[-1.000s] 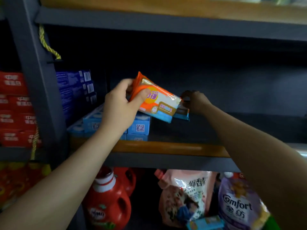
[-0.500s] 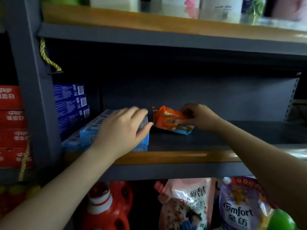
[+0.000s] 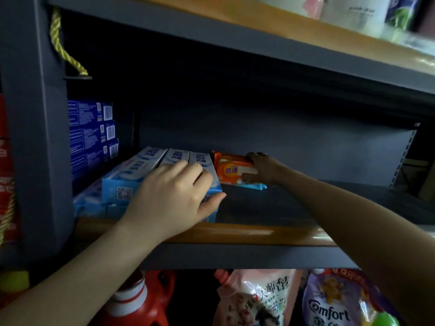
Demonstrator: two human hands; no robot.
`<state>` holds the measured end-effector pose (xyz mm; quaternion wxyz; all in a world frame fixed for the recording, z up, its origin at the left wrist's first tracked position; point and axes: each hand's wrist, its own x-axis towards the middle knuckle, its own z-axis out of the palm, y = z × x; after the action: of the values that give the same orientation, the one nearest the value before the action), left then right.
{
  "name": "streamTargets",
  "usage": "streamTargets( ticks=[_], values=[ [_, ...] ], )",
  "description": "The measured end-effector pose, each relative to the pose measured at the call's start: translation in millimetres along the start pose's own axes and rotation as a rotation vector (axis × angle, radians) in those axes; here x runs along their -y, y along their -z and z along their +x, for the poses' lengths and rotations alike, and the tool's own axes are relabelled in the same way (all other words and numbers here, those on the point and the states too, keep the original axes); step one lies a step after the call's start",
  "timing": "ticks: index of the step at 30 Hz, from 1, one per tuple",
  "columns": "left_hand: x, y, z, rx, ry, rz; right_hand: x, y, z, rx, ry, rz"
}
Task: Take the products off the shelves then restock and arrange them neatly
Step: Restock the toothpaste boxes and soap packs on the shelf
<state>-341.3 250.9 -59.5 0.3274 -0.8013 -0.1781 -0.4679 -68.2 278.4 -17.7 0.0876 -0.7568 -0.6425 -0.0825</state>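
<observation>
The orange packet [image 3: 231,170] lies flat on the dark middle shelf [image 3: 270,205], far back and just right of the light blue boxes [image 3: 150,170]; it is orange with a white panel and a yellow round mark, and it rests on a blue packet [image 3: 255,186] whose edge shows beneath it on the near right. The right hand [image 3: 263,169] grips the orange packet at its right end; the fingers curl over the far edge and the thumb presses the near edge, so the packet sits pinched between them. The left hand [image 3: 175,196] rests on top of the light blue boxes at their near end; its fingers lie loosely bent and close together on the box tops, and the thumb juts out to the right past the rightmost box; whether it grips a box I cannot tell. The boxes lie side by side in a row running from near to far, stacked on more of the same kind; dark blue boxes [image 3: 93,135] stand piled at the far left of the same shelf. A yellow rope [image 3: 63,48] hangs by the grey upright [image 3: 35,137]. On the shelf below stand a red jug [image 3: 138,302], a pink pouch [image 3: 256,300] and a purple pouch [image 3: 339,302]; white bottles [image 3: 353,12] stand blurred on the top shelf.
</observation>
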Motion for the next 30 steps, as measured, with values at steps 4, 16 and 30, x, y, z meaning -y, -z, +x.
streamTargets(
  ticks=[4,16,30],
  values=[
    [0,-1,-2,0.020,0.014,-0.005,6,-7,11,-0.037,-0.052,-0.104],
    [17,40,-16,0.173,0.168,0.013,105,32,-131,-0.322,0.414,0.313],
    [18,53,-33,0.346,0.288,-0.061,133,1,-138,-0.419,0.400,0.259]
  ],
)
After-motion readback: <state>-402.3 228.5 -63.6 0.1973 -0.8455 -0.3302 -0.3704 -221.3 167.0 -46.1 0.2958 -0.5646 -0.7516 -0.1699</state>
